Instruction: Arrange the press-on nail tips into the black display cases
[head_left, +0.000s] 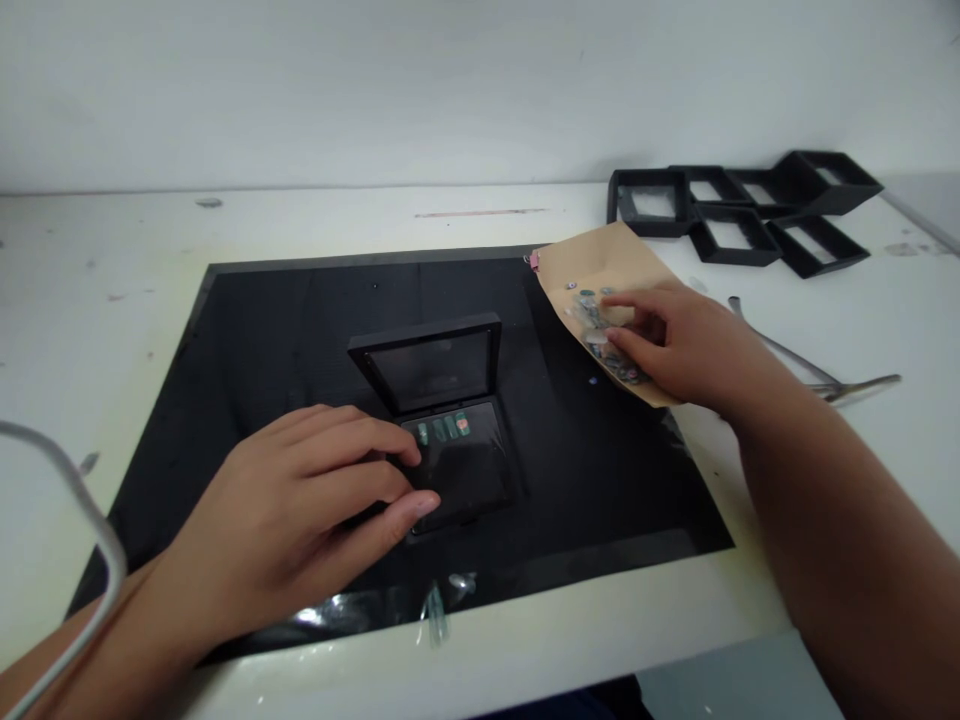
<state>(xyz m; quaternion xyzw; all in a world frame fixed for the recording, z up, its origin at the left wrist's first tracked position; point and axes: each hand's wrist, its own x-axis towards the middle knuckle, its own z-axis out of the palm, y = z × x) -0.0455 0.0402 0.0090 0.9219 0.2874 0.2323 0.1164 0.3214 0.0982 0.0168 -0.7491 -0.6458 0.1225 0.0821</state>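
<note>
Green strips (pixel 451 428) in case (pixel 469 480), long axes near-to-far; left hand (pixel 300 510) loose, right hand (pixel 697 340) parted-fingered.

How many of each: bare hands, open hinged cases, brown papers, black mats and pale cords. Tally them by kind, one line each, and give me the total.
Hands (left hand and right hand): 2
Open hinged case: 1
Brown paper: 1
Black mat: 1
Pale cord: 1
Total: 6

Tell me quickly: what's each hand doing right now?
Left hand: open, at the left edge of the black case.
Right hand: open, at the small pieces on brown paper.
</note>
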